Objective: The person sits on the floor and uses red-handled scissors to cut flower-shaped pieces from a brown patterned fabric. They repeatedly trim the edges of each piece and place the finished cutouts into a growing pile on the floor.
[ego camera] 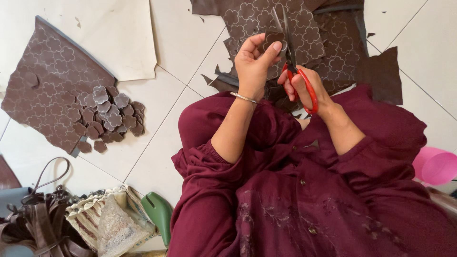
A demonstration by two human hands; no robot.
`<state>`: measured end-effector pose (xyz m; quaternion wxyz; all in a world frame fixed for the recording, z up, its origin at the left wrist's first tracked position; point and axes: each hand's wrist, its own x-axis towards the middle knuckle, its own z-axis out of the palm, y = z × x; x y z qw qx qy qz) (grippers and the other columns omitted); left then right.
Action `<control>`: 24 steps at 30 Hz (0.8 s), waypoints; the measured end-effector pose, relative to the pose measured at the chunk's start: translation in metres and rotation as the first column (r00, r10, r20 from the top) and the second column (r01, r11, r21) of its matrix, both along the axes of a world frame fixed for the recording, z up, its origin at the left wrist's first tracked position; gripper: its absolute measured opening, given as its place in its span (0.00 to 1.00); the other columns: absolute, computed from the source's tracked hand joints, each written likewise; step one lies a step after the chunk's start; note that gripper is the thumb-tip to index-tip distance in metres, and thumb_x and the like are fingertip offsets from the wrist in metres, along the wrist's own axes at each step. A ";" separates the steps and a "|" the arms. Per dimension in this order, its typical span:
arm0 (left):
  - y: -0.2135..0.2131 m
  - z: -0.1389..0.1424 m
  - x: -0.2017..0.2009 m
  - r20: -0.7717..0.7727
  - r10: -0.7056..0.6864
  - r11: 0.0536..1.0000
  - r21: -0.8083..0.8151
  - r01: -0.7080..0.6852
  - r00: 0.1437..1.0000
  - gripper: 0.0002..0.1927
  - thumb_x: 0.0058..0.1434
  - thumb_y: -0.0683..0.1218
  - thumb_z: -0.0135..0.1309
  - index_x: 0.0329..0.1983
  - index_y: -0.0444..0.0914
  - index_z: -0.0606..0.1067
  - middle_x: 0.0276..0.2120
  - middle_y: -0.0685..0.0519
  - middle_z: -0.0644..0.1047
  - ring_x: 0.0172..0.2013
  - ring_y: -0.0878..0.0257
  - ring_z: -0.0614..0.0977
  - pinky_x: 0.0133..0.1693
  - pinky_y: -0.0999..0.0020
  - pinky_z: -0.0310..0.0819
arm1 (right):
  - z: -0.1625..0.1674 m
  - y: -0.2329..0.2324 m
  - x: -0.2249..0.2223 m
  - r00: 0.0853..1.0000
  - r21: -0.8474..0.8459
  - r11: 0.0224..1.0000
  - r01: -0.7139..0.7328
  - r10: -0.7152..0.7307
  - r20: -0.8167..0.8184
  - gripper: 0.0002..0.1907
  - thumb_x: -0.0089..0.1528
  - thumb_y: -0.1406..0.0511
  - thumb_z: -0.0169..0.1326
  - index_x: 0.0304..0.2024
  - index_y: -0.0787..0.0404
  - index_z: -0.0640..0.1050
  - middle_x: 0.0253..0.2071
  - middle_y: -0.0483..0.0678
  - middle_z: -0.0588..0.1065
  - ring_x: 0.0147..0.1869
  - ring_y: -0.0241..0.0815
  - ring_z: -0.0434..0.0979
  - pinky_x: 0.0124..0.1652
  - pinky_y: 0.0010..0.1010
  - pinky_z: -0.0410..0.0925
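- Snipping at a small brown flower piece (272, 39), the right hand (304, 88) is working red-handled scissors (296, 71), its fingers clenched through the loops and the blades pointing up and away from the body.
- The left hand (254, 59) is pinching the flower piece between thumb and fingertips, holding it right against the blades, above the lap.
- To do this cut well, I judge the left hand should be turning the piece into the blades while the scissors are staying nearly steady, so the edge is following the pale printed outline.
- Fingertips are sitting close to the cutting edge; keeping them behind the line seems wise.
- A silver bangle (243, 97) is resting on the left wrist, clear of the cutting.
- Beyond the hands, a large brown sheet (328, 43) stamped with flower outlines is lying on the tiled floor (157, 143), towards its far edge.
- Towards the left side of the floor, a heap of cut flower shapes (107, 116) is lying on and beside a second patterned sheet (45, 90).
- Near the lower left corner, brown straps (33, 223) and a woven bag (112, 221) are lying beside a green object (159, 212).
- At the right edge, a pink tub (435, 166) is partly showing.
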<state>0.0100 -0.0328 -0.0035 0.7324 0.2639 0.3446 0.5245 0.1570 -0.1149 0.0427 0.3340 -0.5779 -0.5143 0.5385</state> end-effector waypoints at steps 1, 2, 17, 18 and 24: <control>0.001 0.000 0.000 -0.002 0.002 1.000 -0.005 -0.002 1.000 0.14 0.63 0.38 0.64 0.51 0.32 0.77 0.40 0.52 0.82 0.38 0.69 0.82 0.39 0.73 0.80 | 0.000 0.000 0.000 1.000 -0.006 1.000 0.003 -0.003 -0.013 0.48 0.60 0.27 0.37 0.40 0.65 0.73 0.25 0.41 0.66 0.26 0.31 0.67 0.28 0.23 0.64; 0.001 0.000 0.000 -0.003 0.002 1.000 -0.010 -0.002 1.000 0.14 0.63 0.38 0.64 0.51 0.32 0.77 0.39 0.52 0.82 0.37 0.69 0.82 0.39 0.73 0.80 | -0.001 0.000 0.000 1.000 -0.012 1.000 0.007 -0.008 -0.026 0.48 0.60 0.26 0.38 0.39 0.64 0.73 0.25 0.41 0.66 0.26 0.31 0.67 0.28 0.23 0.63; 0.003 -0.003 -0.003 -0.011 -0.021 1.000 0.016 0.021 1.000 0.15 0.61 0.39 0.65 0.50 0.32 0.77 0.40 0.51 0.82 0.37 0.69 0.82 0.38 0.73 0.80 | 0.004 -0.001 0.001 0.970 0.014 0.993 -0.121 0.121 -0.209 0.52 0.60 0.25 0.37 0.48 0.67 0.72 0.30 0.41 0.63 0.33 0.33 0.66 0.36 0.26 0.65; 0.003 -0.003 -0.003 -0.013 -0.023 1.000 0.019 0.023 1.000 0.15 0.61 0.38 0.65 0.50 0.32 0.77 0.40 0.51 0.82 0.37 0.69 0.82 0.38 0.73 0.80 | 0.004 -0.002 0.002 0.974 0.007 0.993 -0.115 0.114 -0.198 0.51 0.59 0.25 0.37 0.47 0.66 0.72 0.30 0.41 0.63 0.33 0.33 0.66 0.35 0.26 0.65; 0.003 -0.003 -0.003 -0.007 -0.040 0.999 0.018 0.040 0.999 0.15 0.61 0.38 0.65 0.50 0.32 0.77 0.40 0.52 0.82 0.37 0.70 0.82 0.38 0.73 0.80 | 0.002 -0.004 0.005 0.978 -0.055 0.994 -0.094 0.082 -0.190 0.50 0.58 0.24 0.36 0.42 0.64 0.71 0.26 0.40 0.63 0.29 0.33 0.66 0.33 0.25 0.64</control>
